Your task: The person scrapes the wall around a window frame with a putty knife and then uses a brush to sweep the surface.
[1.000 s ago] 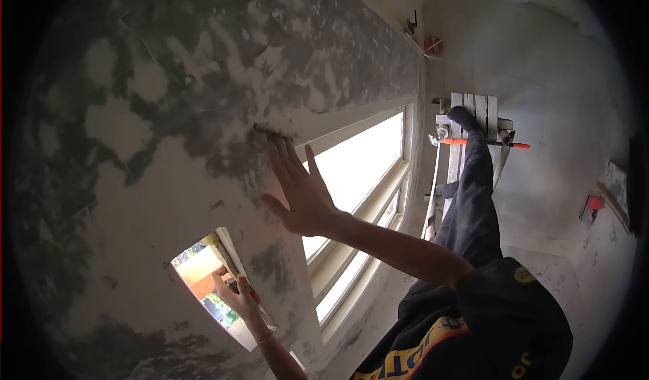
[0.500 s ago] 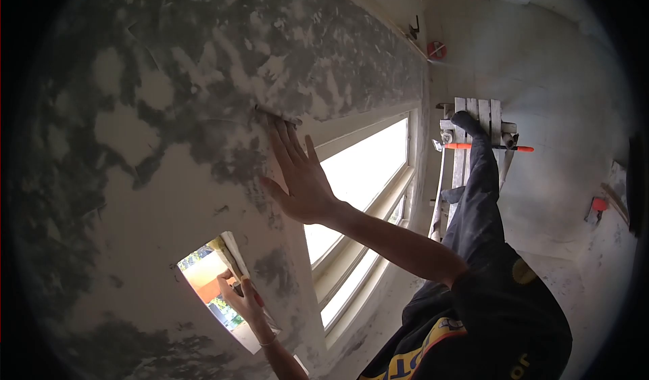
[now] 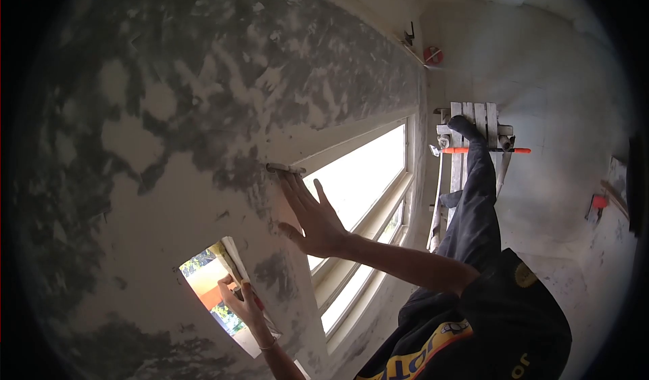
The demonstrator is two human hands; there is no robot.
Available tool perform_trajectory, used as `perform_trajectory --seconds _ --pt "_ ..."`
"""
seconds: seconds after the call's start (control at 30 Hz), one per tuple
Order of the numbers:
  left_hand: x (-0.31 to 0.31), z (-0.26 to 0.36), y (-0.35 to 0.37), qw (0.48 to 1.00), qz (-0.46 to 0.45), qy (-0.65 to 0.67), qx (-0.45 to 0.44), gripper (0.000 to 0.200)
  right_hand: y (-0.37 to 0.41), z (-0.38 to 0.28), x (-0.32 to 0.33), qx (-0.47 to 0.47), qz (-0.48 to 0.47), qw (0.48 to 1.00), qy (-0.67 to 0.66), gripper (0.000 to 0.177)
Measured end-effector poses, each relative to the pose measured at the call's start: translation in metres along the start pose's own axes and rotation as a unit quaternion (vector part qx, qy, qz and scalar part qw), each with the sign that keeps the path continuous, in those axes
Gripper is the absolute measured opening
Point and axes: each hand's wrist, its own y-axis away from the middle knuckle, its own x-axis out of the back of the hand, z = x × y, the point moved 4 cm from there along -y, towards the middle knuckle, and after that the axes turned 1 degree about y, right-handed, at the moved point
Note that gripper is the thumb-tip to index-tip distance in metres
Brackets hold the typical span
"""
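My right hand (image 3: pixel 316 226) presses against the patchy grey-and-white wall (image 3: pixel 135 140), palm toward it and thumb spread out to the side. Under its fingertips is a thin, pale-edged flat piece like folded sandpaper (image 3: pixel 285 168), held to the wall beside the large bright window (image 3: pixel 362 177). Lower down, my left hand (image 3: pixel 240 303) reaches to a small window opening. Its fingers are curled at the opening's pale frame (image 3: pixel 233 262), with the thumb along it. Small yellow and red bits show by that frame; I cannot make out what they are.
Below me is a slatted wooden platform (image 3: pixel 481 120) with a foot on it. An orange-handled tool (image 3: pixel 520 151) lies across the platform. A red round object (image 3: pixel 433 56) is by the far corner, and a red-and-grey tool (image 3: pixel 597 204) is at the right.
My right hand has moved down the wall and slightly right, taking the flat piece with it toward the window's edge. My left hand stays at the small opening.
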Motion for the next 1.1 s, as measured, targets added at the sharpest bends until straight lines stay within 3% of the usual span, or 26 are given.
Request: perform_trajectory --seconds 0.07,0.17,0.23,0.3,0.37,0.4,0.47,0.53,0.6,0.63,0.7,0.77,0.83,0.93,1.03,1.1 --pt "0.000 0.005 0.001 1.000 -0.003 0.001 0.003 0.069 -0.019 0.010 0.004 0.007 0.017 0.999 0.031 0.083" --pt "-0.001 -0.002 0.001 1.000 0.000 0.003 0.004 0.067 -0.054 0.018 0.029 -0.035 0.116 0.991 -0.057 0.081" --pt "-0.001 0.003 0.002 1.000 0.005 0.005 0.000 0.065 -0.039 0.015 0.015 -0.028 0.094 0.994 -0.050 0.081" --pt "-0.006 0.026 0.003 0.996 0.028 0.059 -0.067 0.044 -0.009 0.014 -0.007 -0.017 0.051 0.998 -0.031 0.081" --pt "-0.004 0.011 -0.001 0.995 0.032 0.045 -0.081 0.045 0.002 0.014 -0.010 -0.019 0.025 0.999 -0.032 0.077" --pt "-0.004 0.004 -0.002 0.995 0.037 0.029 -0.091 0.046 -0.007 0.019 -0.005 -0.021 0.026 0.999 -0.031 0.077" --pt "-0.007 -0.002 -0.003 0.993 0.046 0.027 -0.104 0.047 -0.039 0.040 0.015 -0.104 0.125 0.982 -0.093 0.074" --pt "-0.001 0.011 -0.002 0.991 0.057 0.024 -0.120 0.048 -0.047 0.045 0.007 -0.129 0.126 0.980 -0.077 0.073" --pt "0.000 0.028 0.005 0.998 -0.032 0.016 0.043 0.059 -0.035 0.033 -0.006 -0.107 0.099 0.983 -0.108 0.075" --pt "-0.004 0.020 0.000 0.998 -0.035 0.017 0.038 0.059 -0.028 0.021 -0.006 -0.081 0.065 0.989 -0.101 0.077" --pt "-0.003 0.019 -0.003 0.996 0.024 0.024 -0.079 0.055 -0.023 0.008 0.003 -0.069 0.078 0.989 -0.102 0.078" --pt "-0.003 0.029 0.001 0.998 -0.003 0.045 -0.037 0.055 -0.031 0.022 0.007 -0.076 0.075 0.990 -0.096 0.078" --pt "0.000 0.047 0.007 0.998 -0.024 0.066 0.002 0.055 -0.037 0.049 0.004 -0.173 0.104 0.970 -0.137 0.078" --pt "-0.003 0.037 0.006 0.997 -0.045 0.047 0.052 0.056 -0.036 0.040 0.005 -0.174 0.120 0.966 -0.151 0.075" --pt "-0.006 0.008 -0.009 0.992 0.039 0.031 -0.118 0.046 -0.031 0.025 0.008 -0.145 0.074 0.981 -0.107 0.073" --pt "-0.004 0.026 0.000 0.995 0.023 0.051 -0.078 0.046 -0.026 0.029 0.003 -0.140 0.071 0.982 -0.109 0.072"
